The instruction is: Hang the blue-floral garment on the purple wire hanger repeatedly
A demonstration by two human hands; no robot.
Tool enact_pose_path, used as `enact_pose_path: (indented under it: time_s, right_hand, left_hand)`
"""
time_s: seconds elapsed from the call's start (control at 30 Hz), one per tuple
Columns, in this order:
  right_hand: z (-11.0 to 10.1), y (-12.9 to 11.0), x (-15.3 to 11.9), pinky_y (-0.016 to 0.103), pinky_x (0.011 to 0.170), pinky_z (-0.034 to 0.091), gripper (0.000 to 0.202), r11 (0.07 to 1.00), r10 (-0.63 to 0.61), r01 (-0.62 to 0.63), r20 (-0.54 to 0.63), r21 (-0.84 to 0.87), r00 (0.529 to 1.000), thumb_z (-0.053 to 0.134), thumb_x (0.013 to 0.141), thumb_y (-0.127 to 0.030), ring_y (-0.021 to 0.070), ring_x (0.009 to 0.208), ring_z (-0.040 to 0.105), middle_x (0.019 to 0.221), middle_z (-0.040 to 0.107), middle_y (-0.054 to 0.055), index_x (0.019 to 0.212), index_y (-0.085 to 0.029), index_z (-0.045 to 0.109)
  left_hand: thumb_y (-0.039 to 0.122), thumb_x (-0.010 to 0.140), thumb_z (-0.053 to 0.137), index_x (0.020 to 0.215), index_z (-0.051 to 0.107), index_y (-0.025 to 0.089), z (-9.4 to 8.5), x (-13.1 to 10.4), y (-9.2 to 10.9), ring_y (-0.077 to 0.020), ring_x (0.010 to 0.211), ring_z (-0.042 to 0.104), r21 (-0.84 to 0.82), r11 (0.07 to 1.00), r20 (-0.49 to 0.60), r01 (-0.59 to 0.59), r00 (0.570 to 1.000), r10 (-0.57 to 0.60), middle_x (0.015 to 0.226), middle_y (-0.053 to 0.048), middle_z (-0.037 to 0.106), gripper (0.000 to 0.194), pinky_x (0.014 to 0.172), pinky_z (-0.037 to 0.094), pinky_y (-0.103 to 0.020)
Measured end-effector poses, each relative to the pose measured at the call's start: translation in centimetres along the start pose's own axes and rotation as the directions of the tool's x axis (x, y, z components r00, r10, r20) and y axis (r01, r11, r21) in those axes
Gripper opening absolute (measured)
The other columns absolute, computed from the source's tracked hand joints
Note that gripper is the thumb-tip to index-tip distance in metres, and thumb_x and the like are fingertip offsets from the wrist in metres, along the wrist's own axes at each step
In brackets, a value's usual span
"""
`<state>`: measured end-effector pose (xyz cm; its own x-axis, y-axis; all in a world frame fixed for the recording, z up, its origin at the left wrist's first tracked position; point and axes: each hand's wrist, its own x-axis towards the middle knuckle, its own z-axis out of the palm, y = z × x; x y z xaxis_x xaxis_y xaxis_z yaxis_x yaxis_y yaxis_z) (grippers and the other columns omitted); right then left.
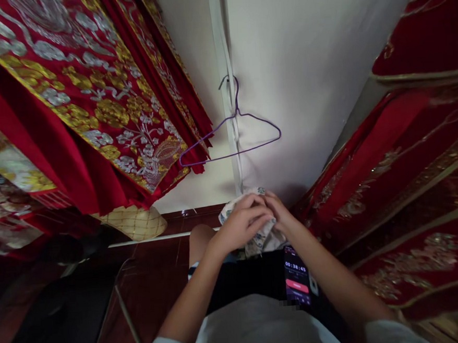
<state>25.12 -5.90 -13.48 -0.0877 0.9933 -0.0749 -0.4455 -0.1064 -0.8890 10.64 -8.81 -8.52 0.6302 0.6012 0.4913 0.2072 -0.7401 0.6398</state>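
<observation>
Above my lap I hold a bunched piece of pale patterned cloth [263, 242] with small blue-green motifs. My left hand [244, 222] is closed over its upper left part, fingers bent across the fabric. From the right side my right hand [277, 210] grips the cloth near its top, and its fingertips are partly hidden behind the left hand. Folds of the fabric hang below both hands toward my knees. A purple wire hanger [239, 154] hangs bare on a white strap just beyond the hands.
Red embroidered garments [118, 106] hang at the left, and more red beaded cloth [405, 216] at the right. A phone [296, 276] showing a timer lies on my lap. At the lower left stands a black chair [66, 308]. A white wall [291, 47] rises ahead.
</observation>
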Motion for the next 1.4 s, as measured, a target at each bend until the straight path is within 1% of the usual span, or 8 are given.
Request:
enact_pose_path:
  time_s: [0.17,0.3,0.47,0.63,0.77,0.93,1.1,1.4]
  right_hand:
    - [0.8,-2.9,0.0,0.024,0.054,0.042,0.018,0.991,0.113,-0.107,0.078,-0.078,0.990,0.066,0.051,-0.022,0.0124,0.053,0.053,0.057,0.060,-0.004,0.067,-0.020,0.060]
    - [1.1,-7.6,-1.1,0.024,0.054,0.045,0.019,0.942,0.305,-0.239,0.305,-0.237,0.902,0.068,0.050,-0.024,0.0138,0.055,0.057,0.059,0.064,-0.002,0.067,-0.017,0.062]
    - [-1.5,-12.7,-1.2,0.026,0.065,0.051,0.044,0.746,0.467,-0.071,0.443,-0.662,0.765,0.080,0.052,-0.025,0.0189,0.073,0.067,0.084,0.074,0.001,0.095,-0.017,0.071]
    - [-4.7,-12.9,2.6,0.029,0.069,0.046,0.018,0.230,-0.062,0.394,0.391,-0.890,0.918,0.070,0.067,-0.020,0.0212,0.073,0.063,0.078,0.072,0.002,0.084,-0.020,0.075]
    - [-5.0,-11.7,6.0,0.030,0.072,0.044,0.051,-0.001,-0.459,0.368,0.327,-0.930,0.826,0.064,0.069,-0.015,0.0225,0.075,0.063,0.081,0.070,0.002,0.119,-0.024,0.070]
    - [-3.4,-10.2,10.8,0.036,0.087,0.047,0.073,0.153,-0.493,0.460,0.336,-0.874,0.803,0.059,0.077,-0.014,0.0256,0.088,0.066,0.094,0.073,0.005,0.148,-0.023,0.048]
    - [-1.4,-8.2,15.1,0.036,0.099,0.045,0.049,0.328,-0.448,0.523,0.358,-0.786,0.819,0.055,0.085,-0.017,0.0235,0.110,0.064,0.125,0.069,0.008,0.133,-0.018,0.061]
    - [-3.7,-8.4,11.6,0.027,0.065,0.043,0.018,0.393,-0.400,0.408,0.247,-0.824,0.883,0.056,0.077,-0.023,0.0185,0.066,0.060,0.067,0.069,0.002,0.068,-0.016,0.069]
  left_hand:
    - [0.045,0.102,0.042,0.117,0.064,0.019,-2.6,0.8,-2.1,-0.0224,0.116,0.055,-0.100,0.994,-0.271,0.053,0.959,-0.078,0.117,-0.010,0.061,0.037,0.105,0.041,-0.037]
    - [0.070,0.096,0.020,0.096,0.066,0.015,-2.9,1.0,-4.9,-0.0230,0.093,0.062,-0.204,0.948,0.124,0.244,0.967,-0.223,0.095,-0.009,0.069,0.072,0.092,0.050,-0.036]
    - [0.074,0.087,0.046,0.062,0.058,0.016,-4.3,-0.2,-7.8,-0.0185,0.066,0.059,0.190,0.961,0.392,0.203,0.881,-0.263,0.061,-0.002,0.059,0.064,0.092,0.049,-0.040]
    - [0.060,0.084,0.062,0.077,0.072,0.018,-9.4,-2.4,-10.2,-0.0323,0.111,0.061,0.617,0.774,0.255,0.146,0.892,-0.372,0.093,-0.011,0.072,0.043,0.114,0.028,-0.057]
    - [0.047,0.089,0.059,0.092,0.075,0.021,-12.8,-3.6,-10.4,-0.0328,0.118,0.057,0.644,0.744,0.121,0.177,0.937,-0.327,0.116,-0.013,0.070,0.031,0.105,0.040,-0.049]
    - [0.049,0.087,0.060,0.077,0.073,0.020,-14.8,-3.7,-8.3,-0.0295,0.108,0.061,0.599,0.755,-0.150,0.269,0.963,-0.224,0.109,-0.012,0.070,0.034,0.099,0.046,-0.044]
    - [0.046,0.092,0.052,0.066,0.063,0.019,-15.2,-3.6,-6.5,-0.0255,0.098,0.063,0.497,0.796,-0.264,0.345,0.934,-0.240,0.099,-0.011,0.067,0.039,0.092,0.047,-0.039]
    - [0.045,0.096,0.044,0.070,0.049,0.020,-14.2,-1.8,-4.8,-0.0154,0.066,0.048,0.360,0.827,-0.482,0.431,0.845,-0.231,0.066,0.001,0.048,0.036,0.066,0.040,-0.028]
